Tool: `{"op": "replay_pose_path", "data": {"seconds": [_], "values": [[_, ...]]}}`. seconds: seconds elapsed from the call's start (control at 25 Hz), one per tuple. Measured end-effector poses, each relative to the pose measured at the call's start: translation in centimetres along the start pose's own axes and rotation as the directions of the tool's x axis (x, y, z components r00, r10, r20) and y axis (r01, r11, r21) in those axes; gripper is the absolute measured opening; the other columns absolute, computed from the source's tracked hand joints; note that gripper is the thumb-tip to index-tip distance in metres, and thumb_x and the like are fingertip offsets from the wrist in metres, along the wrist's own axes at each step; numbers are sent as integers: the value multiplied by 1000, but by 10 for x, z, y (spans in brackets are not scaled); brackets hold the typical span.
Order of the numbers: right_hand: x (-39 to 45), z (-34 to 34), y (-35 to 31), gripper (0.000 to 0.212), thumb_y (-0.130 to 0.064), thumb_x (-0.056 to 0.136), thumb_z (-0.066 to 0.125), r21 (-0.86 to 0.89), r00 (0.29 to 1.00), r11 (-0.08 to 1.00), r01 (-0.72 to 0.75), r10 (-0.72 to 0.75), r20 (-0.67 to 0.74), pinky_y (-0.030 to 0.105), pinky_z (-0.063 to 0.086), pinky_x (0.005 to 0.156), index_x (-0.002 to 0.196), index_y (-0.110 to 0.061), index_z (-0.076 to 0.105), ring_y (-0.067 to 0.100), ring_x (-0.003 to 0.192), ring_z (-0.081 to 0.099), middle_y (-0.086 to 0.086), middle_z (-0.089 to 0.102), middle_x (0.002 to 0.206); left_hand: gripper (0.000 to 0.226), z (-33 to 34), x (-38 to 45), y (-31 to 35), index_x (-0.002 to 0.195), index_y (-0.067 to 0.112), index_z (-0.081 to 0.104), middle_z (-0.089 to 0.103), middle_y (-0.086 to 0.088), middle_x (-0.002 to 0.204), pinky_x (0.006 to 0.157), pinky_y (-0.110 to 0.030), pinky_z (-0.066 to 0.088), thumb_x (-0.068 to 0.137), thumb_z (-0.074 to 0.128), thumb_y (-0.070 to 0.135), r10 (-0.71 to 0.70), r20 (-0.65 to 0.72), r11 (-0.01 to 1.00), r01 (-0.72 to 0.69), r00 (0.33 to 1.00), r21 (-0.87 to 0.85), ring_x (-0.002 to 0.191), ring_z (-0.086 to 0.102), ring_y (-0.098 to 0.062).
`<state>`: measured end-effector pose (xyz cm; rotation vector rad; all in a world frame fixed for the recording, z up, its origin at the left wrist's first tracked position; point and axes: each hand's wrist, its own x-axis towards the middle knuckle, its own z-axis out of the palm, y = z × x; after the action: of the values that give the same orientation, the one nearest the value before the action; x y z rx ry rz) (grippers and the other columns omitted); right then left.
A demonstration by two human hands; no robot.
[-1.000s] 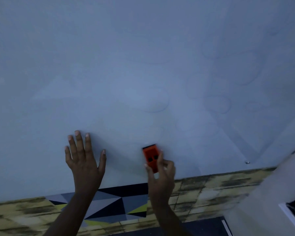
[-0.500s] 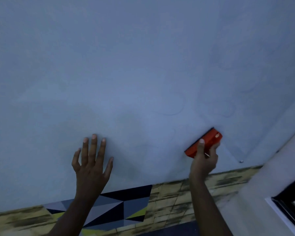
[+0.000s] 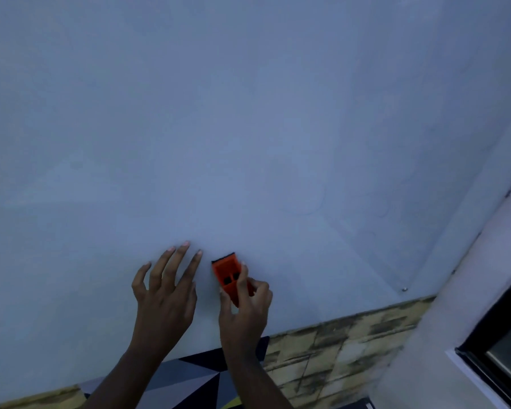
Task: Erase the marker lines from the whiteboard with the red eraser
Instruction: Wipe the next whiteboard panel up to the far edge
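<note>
The whiteboard (image 3: 248,128) fills most of the view, pale blue-grey in dim light. Only faint curved marker traces (image 3: 316,202) show on its right half. My right hand (image 3: 245,308) is shut on the red eraser (image 3: 226,274), holding it upright against the lower middle of the board, its dark felt edge at the top. My left hand (image 3: 165,290) is just left of the eraser, fingers spread, fingertips touching the board.
A screw (image 3: 404,289) marks the board's lower right corner. Below the board runs a brick-patterned wall strip (image 3: 337,349) and a geometric grey, black and yellow panel (image 3: 195,379). A white wall and dark window frame (image 3: 499,335) stand at the right.
My right hand swept the eraser right, tilted, then back left to beside my left hand, now upright. The view shifted, and my left hand's fingers have lifted to the fingertips.
</note>
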<state>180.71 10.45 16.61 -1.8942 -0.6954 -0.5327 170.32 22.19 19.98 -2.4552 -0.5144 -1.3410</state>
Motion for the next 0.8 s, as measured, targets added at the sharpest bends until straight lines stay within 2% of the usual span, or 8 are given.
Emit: {"op": "replay_pose_path", "data": {"seconds": [0.12,0.2,0.28,0.4,0.52,0.64,0.72,0.8], "values": [[29,-14,-2,68,-40,90,73,-116,986,982,148,-155,-55,32,52,73,152,-35,46,19,97,50,0,51,109,56,-8,14,-6,156,14,54,43,-16,166,111,-62,36,100,57,18,-21,-42,1000,20,999,-11,150,44,-35],[49,-26,-5,68,-39,89,75,-85,982,990,115,-126,-139,32,52,74,152,-30,49,19,97,50,0,50,108,56,-12,28,-8,155,13,54,43,-16,165,110,-62,36,100,57,19,-15,-82,1000,14,996,-12,150,42,-35],[73,-38,-5,70,-43,89,75,9,975,1000,6,-4,-221,31,52,74,152,-26,49,19,97,51,-2,48,106,56,-16,48,-12,156,14,54,44,-15,165,111,-62,35,101,57,20,9,-132,1000,-8,991,11,150,42,-34],[103,-55,17,78,-63,87,62,177,925,964,-201,246,-289,35,53,80,154,-29,44,26,97,58,0,48,104,54,-18,82,-18,156,16,54,45,-13,165,113,-59,32,102,58,22,39,-214,998,-29,976,51,150,42,-31],[118,-72,70,76,-57,89,68,406,769,796,-449,575,-277,35,48,97,154,-28,42,34,115,62,9,60,118,54,-15,111,-18,156,17,54,47,-11,164,113,-56,29,103,60,29,68,-291,996,-48,954,72,150,42,-28],[130,-92,128,76,-52,90,72,534,589,575,-621,791,-167,49,48,108,155,-29,41,34,126,58,11,56,147,61,-7,128,-19,158,15,51,43,-8,166,114,-53,27,102,62,35,91,-357,991,-49,930,127,151,40,-26],[148,-113,145,76,-52,89,73,549,582,564,-617,797,-164,53,50,106,155,-29,42,32,124,60,10,56,148,67,1,129,-19,160,13,47,40,-8,167,114,-53,27,100,63,37,102,-384,983,-33,918,182,150,40,-26],[177,-135,139,72,-49,91,72,561,652,642,-523,725,-222,50,50,106,153,-26,45,24,118,60,5,59,142,70,9,128,-18,161,11,46,40,-9,166,113,-54,28,99,63,38,113,-398,973,-21,910,228,150,40,-27]]}}
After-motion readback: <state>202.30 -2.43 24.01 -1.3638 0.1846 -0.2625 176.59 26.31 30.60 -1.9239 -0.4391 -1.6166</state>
